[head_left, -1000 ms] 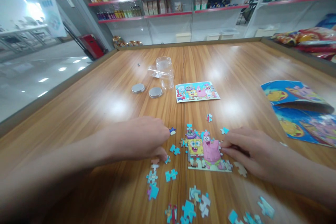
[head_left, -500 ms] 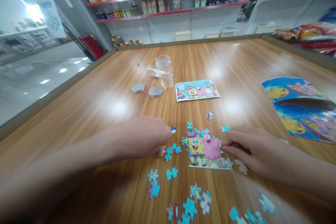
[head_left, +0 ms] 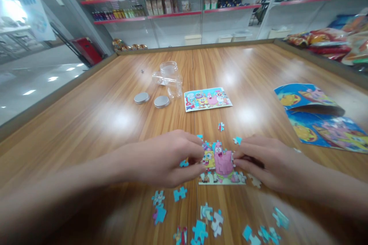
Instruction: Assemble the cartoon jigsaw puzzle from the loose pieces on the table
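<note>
A partly joined jigsaw puzzle [head_left: 224, 164] with a yellow square figure and a pink star figure lies flat on the table. My left hand [head_left: 175, 157] reaches over its left edge, thumb and fingers curled together; whatever the fingertips hold is hidden. At the right edge, my right hand [head_left: 264, 157] pinches a puzzle piece [head_left: 234, 159] against the pink figure's side, mostly covered by the fingers. A blue piece [head_left: 184, 163] shows under my left hand. Near my right thumb lies a pale piece [head_left: 254, 180]. Above the right fingers is a small light-blue piece [head_left: 237, 140].
Several loose pieces [head_left: 199, 231] are scattered at the front. Behind the puzzle lie a picture card [head_left: 208, 99], two silver lids [head_left: 161, 102] and clear plastic jars [head_left: 169, 78]. A folded blue printed sheet [head_left: 322, 122] lies right. Stocked shelves [head_left: 172, 15] stand beyond the table.
My left hand has moved right, from the loose pieces to the puzzle's left edge. My right hand stays at the right edge. The whole view has shifted slightly.
</note>
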The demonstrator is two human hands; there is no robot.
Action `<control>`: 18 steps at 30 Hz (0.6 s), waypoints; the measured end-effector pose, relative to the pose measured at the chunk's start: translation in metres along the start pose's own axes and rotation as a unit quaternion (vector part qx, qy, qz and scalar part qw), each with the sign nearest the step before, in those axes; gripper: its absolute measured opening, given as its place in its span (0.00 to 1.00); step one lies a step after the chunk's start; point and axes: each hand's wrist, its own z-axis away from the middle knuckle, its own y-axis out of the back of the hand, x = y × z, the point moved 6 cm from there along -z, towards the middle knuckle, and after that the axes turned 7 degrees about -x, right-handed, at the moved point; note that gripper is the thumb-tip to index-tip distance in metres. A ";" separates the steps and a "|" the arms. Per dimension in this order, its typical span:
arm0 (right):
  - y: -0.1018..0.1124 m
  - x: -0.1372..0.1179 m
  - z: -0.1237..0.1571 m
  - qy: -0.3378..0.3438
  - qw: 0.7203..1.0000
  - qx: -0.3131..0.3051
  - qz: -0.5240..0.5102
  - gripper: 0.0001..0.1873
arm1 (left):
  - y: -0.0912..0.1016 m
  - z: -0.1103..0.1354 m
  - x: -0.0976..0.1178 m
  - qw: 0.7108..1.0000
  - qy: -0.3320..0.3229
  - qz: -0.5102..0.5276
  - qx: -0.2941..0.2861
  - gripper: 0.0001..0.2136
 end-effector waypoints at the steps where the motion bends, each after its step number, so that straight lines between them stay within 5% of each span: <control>1: 0.000 -0.004 0.000 0.007 1.000 0.005 -0.020 0.06 | 0.000 -0.005 0.001 0.998 -0.005 0.009 0.063 0.10; 3: -0.004 -0.012 -0.002 0.011 0.998 0.006 -0.055 0.06 | -0.007 -0.013 0.003 0.987 -0.041 -0.003 0.157 0.10; 5: -0.007 -0.019 -0.005 0.023 0.997 0.020 -0.069 0.09 | -0.022 -0.019 0.003 0.979 -0.088 -0.010 0.182 0.09; 11: -0.004 -0.026 -0.011 0.056 0.995 0.045 -0.064 0.08 | -0.039 -0.020 -0.004 0.978 -0.111 -0.002 0.174 0.06; 18: 0.017 -0.006 -0.002 -0.066 0.995 -0.052 -0.048 0.12 | -0.037 -0.018 -0.004 0.984 -0.116 -0.030 0.134 0.14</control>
